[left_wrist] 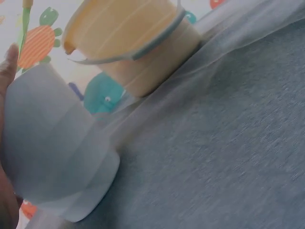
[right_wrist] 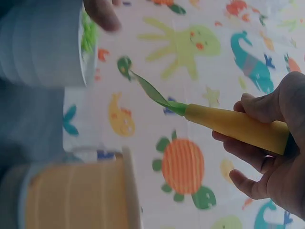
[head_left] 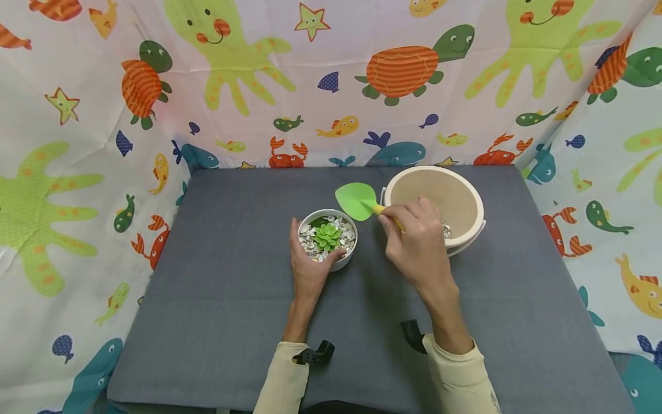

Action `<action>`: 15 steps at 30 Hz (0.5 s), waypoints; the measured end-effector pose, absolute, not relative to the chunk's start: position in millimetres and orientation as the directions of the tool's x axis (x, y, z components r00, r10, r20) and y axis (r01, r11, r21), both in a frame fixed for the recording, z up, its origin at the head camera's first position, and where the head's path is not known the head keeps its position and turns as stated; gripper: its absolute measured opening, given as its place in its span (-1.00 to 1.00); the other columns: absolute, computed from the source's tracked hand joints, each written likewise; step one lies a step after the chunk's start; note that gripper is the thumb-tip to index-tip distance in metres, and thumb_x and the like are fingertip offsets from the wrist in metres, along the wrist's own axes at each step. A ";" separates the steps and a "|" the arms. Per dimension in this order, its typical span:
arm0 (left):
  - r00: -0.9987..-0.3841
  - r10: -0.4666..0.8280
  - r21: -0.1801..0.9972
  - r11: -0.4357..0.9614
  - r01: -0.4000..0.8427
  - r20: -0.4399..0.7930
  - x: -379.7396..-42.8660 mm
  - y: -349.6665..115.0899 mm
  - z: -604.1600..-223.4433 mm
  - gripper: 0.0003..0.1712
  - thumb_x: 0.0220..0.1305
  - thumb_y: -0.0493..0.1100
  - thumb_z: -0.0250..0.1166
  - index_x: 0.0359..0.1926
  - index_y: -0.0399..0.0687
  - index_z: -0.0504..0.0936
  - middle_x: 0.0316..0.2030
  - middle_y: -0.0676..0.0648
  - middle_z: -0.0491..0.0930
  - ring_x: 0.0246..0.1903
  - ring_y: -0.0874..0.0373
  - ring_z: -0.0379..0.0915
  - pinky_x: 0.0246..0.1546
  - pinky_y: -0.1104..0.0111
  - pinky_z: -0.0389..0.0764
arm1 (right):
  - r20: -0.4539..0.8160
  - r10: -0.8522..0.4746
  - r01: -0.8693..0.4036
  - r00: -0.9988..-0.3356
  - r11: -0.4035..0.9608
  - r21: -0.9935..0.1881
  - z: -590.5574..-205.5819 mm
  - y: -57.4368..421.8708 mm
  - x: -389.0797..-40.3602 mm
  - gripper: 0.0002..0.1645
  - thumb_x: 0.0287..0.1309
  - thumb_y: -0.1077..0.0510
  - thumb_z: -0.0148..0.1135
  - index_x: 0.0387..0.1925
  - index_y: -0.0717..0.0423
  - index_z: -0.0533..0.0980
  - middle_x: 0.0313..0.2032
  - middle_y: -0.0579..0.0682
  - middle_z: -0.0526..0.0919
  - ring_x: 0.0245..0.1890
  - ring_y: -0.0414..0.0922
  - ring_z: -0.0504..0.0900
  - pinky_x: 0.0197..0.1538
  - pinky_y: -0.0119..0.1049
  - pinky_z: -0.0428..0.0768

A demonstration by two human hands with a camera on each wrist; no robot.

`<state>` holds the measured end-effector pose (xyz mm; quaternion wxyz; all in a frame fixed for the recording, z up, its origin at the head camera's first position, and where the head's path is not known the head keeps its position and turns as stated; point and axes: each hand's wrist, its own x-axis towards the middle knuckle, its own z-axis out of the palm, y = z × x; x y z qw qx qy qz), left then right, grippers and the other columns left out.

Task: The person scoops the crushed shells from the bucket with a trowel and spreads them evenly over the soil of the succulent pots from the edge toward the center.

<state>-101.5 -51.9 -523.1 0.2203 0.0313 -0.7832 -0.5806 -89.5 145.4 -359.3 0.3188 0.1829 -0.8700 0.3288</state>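
Observation:
My left hand [head_left: 308, 270] holds a white pot [head_left: 339, 265] round its side, with the thumb over the rim. A green succulent [head_left: 327, 236] sits in the pot amid pale pebbles [head_left: 308, 241]. In my right hand [head_left: 420, 244] is a toy trowel [right_wrist: 233, 125] with a yellow handle and a green blade [head_left: 355, 201]. The blade hangs in the air between the pot and a cream bucket [head_left: 468, 198], at the pot's upper right. In the right wrist view, thumb and fingers grip the handle. Some pebbles [head_left: 446, 230] show inside the bucket, partly hidden by my right hand.
A grey cloth [head_left: 233, 322] covers the table. Behind it and at both sides hangs a white curtain [head_left: 351, 126] printed with sea animals. The bucket's handle [left_wrist: 159, 40] hangs down along its outer side.

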 end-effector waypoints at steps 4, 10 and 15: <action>-0.824 -0.467 0.917 0.369 0.149 0.321 -95.1 -34.9 -521.6 0.50 -0.24 0.25 0.76 0.65 0.02 0.10 0.53 -0.20 0.27 0.51 -0.12 0.25 0.49 -0.12 0.26 | 0.681 -0.032 -0.493 -0.732 0.714 -0.497 -357.1 163.3 -88.1 -0.95 0.19 0.39 0.40 -0.32 0.37 0.73 -0.38 0.25 0.76 -0.20 0.20 0.59 0.25 0.18 0.48; -0.684 -0.644 0.910 0.409 0.071 0.342 -88.5 -13.2 -525.3 0.42 -0.19 0.28 0.72 0.61 0.04 0.14 0.38 -0.29 0.27 0.33 -0.19 0.27 0.25 -0.12 0.20 | 0.683 0.057 -0.446 -0.728 0.718 -0.535 -354.0 185.5 -84.8 -0.92 0.21 0.41 0.38 -0.30 0.42 0.73 -0.36 0.31 0.77 -0.24 0.24 0.60 0.30 0.22 0.48; -0.761 -0.446 0.861 0.418 0.289 0.471 -92.5 -30.0 -537.6 0.53 -0.18 0.42 0.67 0.65 -0.06 0.04 0.52 -0.31 0.16 0.50 -0.20 0.14 0.48 -0.17 0.17 | 0.674 0.148 -0.386 -0.723 0.723 -0.573 -350.4 208.5 -81.6 -0.89 0.23 0.39 0.38 -0.27 0.43 0.74 -0.33 0.34 0.78 -0.24 0.22 0.58 0.30 0.11 0.49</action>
